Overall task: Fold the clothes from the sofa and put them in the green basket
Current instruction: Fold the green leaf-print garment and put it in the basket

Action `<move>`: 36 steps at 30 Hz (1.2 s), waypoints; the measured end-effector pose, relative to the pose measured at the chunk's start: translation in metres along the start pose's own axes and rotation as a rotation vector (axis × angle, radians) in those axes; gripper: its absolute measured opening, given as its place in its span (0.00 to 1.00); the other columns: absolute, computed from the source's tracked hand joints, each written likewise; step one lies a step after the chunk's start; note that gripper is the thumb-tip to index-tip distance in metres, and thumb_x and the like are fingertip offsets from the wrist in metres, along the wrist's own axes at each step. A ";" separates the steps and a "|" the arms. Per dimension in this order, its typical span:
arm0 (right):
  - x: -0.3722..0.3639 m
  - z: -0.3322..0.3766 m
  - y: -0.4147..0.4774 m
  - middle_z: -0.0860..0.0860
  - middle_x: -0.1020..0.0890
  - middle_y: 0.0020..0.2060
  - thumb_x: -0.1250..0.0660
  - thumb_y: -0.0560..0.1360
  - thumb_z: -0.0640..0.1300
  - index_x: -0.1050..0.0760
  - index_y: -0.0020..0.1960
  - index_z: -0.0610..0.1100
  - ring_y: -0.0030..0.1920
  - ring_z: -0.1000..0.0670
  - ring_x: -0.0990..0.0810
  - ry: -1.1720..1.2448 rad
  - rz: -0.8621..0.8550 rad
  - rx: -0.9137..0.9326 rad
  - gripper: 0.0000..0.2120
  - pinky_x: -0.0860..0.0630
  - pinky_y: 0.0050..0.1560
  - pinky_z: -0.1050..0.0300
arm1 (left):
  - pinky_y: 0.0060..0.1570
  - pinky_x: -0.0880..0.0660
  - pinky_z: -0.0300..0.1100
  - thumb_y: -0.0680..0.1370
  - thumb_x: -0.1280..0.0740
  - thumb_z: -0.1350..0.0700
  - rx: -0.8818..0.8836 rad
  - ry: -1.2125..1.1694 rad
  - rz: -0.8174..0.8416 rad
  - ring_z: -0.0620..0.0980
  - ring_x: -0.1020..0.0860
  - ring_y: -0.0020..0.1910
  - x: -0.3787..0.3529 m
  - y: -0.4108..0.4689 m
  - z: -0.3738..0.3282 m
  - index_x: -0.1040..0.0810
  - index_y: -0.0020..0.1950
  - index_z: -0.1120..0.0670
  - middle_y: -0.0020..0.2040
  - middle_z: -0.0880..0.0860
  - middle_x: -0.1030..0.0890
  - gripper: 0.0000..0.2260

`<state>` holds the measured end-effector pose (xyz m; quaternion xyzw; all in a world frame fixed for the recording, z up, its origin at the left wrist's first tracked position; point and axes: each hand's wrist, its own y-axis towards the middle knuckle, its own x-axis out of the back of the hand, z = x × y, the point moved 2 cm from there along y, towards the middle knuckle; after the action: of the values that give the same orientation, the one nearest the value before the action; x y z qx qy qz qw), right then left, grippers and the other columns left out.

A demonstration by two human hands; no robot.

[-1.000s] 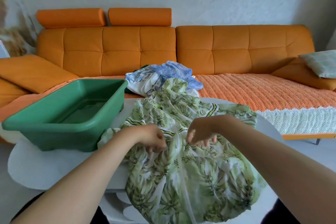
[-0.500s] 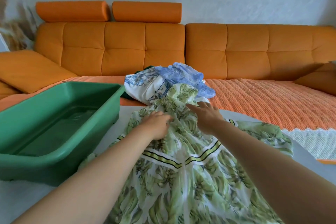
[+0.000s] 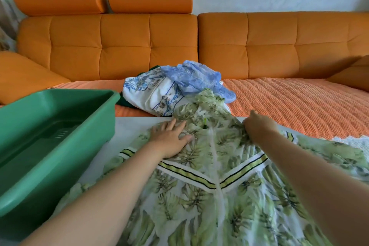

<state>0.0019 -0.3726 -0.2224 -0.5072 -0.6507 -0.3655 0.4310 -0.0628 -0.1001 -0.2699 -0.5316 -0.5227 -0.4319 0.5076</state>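
While the left hand (image 3: pixel 169 140) lies flat with its fingers (image 3: pixel 176 126) spread wide, pressing down on the leafy green dress (image 3: pixel 209 195), the right hand (image 3: pixel 259 128) sits near the top of the same dress. Its fingers are bent under and out of sight, so I cannot tell if they pinch the cloth. The dress is spread over the white table (image 3: pixel 133 126), and its top end touches the pile on the sofa. I think this is the smoothing step, before the first fold. Next, both hands need to take one side and lay it over the middle without bunching the thin cloth. The green basket (image 3: pixel 60 94) stands on the table just beside the left arm; only its bare floor shows, no clothes. On the orange sofa (image 3: pixel 149 46) lie a white and blue cloth (image 3: pixel 151 94) and a light blue one (image 3: pixel 195 78).
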 end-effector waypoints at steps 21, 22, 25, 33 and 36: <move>0.064 0.115 -0.040 0.40 0.41 0.78 0.41 0.79 0.52 0.34 0.75 0.46 0.78 0.39 0.45 0.017 -0.125 0.336 0.26 0.49 0.76 0.32 | 0.65 0.30 0.50 0.80 0.43 0.55 0.364 -0.041 0.155 0.60 0.32 0.70 0.055 -0.078 0.061 0.40 0.77 0.59 0.75 0.61 0.35 0.25; 0.071 0.128 -0.048 0.41 0.42 0.78 0.43 0.80 0.53 0.37 0.76 0.47 0.78 0.40 0.45 0.169 -0.140 0.416 0.26 0.49 0.76 0.33 | 0.65 0.29 0.49 0.80 0.43 0.51 0.389 0.008 0.207 0.60 0.30 0.69 0.057 -0.086 0.064 0.39 0.77 0.59 0.75 0.61 0.35 0.26; 0.081 0.164 -0.073 0.47 0.46 0.80 0.47 0.81 0.62 0.47 0.80 0.54 0.79 0.44 0.47 0.468 0.008 0.622 0.30 0.47 0.77 0.39 | 0.59 0.27 0.47 0.81 0.43 0.49 0.401 0.071 0.262 0.59 0.26 0.64 0.058 -0.109 0.068 0.31 0.73 0.60 0.72 0.61 0.30 0.23; 0.041 0.169 -0.081 0.49 0.59 0.81 0.55 0.75 0.75 0.63 0.81 0.56 0.80 0.46 0.59 0.363 0.166 0.541 0.42 0.55 0.77 0.36 | 0.31 0.33 0.44 0.81 0.39 0.62 0.253 0.228 -0.241 0.54 0.26 0.35 0.084 -0.127 0.066 0.41 0.72 0.58 0.38 0.52 0.27 0.20; 0.040 0.165 -0.081 0.49 0.57 0.81 0.57 0.75 0.76 0.61 0.81 0.58 0.80 0.46 0.58 0.387 0.183 0.582 0.41 0.56 0.78 0.36 | 0.44 0.27 0.46 0.78 0.35 0.62 0.243 0.479 -0.162 0.56 0.21 0.57 0.091 -0.125 0.058 0.39 0.74 0.55 0.60 0.55 0.23 0.26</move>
<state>-0.1125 -0.2261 -0.2475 -0.3407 -0.5857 -0.2141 0.7036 -0.1840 -0.0392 -0.1748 -0.3063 -0.4764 -0.5186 0.6405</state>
